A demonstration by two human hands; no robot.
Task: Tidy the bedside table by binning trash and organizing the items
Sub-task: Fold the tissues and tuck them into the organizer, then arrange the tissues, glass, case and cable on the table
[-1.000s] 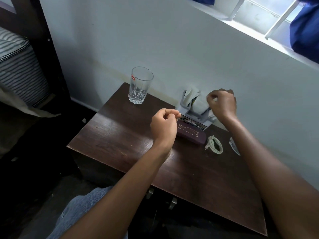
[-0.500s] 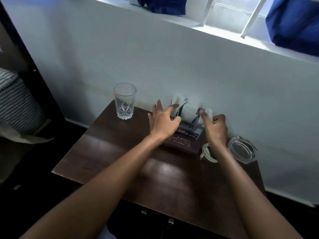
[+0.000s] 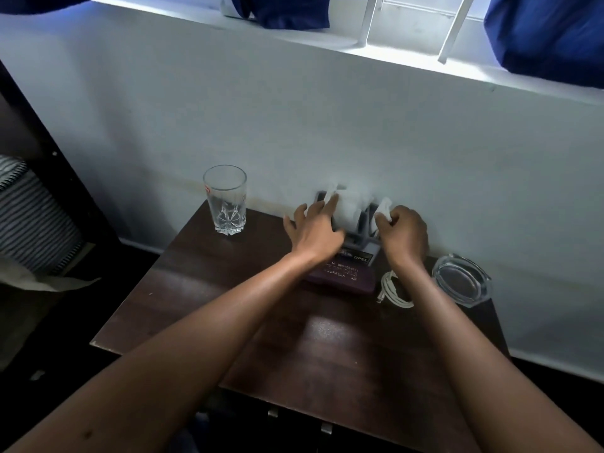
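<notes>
On the dark desk (image 3: 294, 348), a glass (image 3: 225, 201) stands left of centre. The left hand (image 3: 315, 232), fingers spread straight, touches the grey holder (image 3: 362, 223) at the wall. At the holder's right side, the right hand (image 3: 405, 235) pinches a white tissue (image 3: 384, 206). A cable (image 3: 394, 292) and an ashtray (image 3: 462, 281) lie further right.

White wall (image 3: 327, 125) far behind; blue curtain (image 3: 549, 34) above bright window ledge (image 3: 408, 57); striped bedding (image 3: 32, 217) left.

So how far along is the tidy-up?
Done: nothing I can confirm. In hand: left hand rests on the holder, right hand pinches a white paper at it. Left: glass, case, cable and ashtray on the table probably need arranging.
</notes>
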